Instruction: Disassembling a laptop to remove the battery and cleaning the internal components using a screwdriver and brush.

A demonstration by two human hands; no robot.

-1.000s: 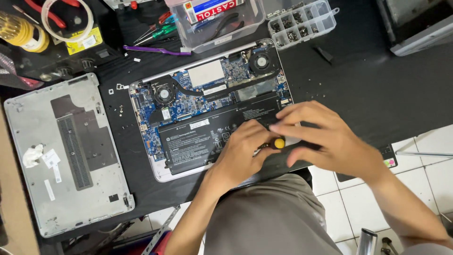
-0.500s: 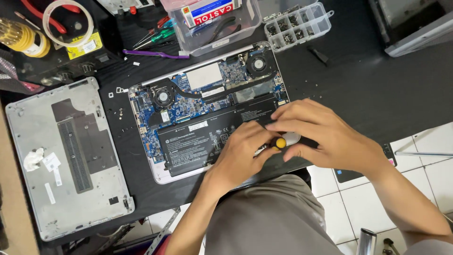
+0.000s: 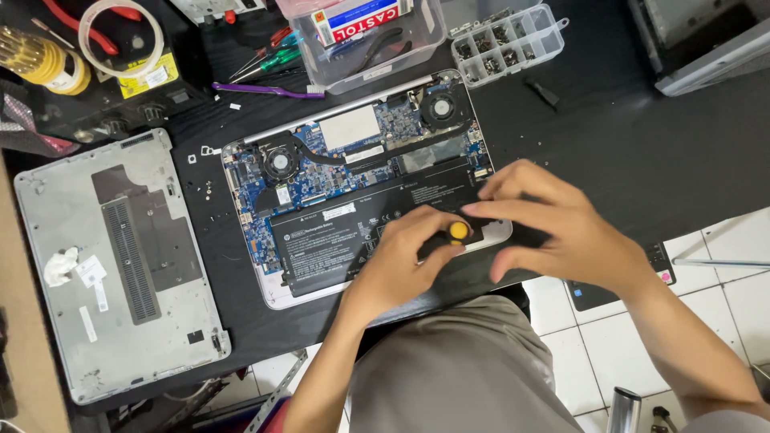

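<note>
At centre, the opened laptop point(image 3: 361, 176) lies base-up on the black desk point(image 3: 642, 160). Left hand point(image 3: 401, 265) clenches a yellow-capped screwdriver point(image 3: 458, 232) at the battery's point(image 3: 345, 232) four-o'clock corner — right hand point(image 3: 561, 228), fingertips steadying it, has shifted slightly lower since earlier frames, suggesting screw work continues.

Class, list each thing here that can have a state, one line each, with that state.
Silver laptop: base open, circuit board and black battery exposed.
Grey bottom cover: removed, lying left of the laptop.
Clear compartmented screw box: lid open.
Yellow-capped black screwdriver: upright on the battery.
Left hand: gripping the screwdriver.
Right hand: fingertips at its cap.
</note>
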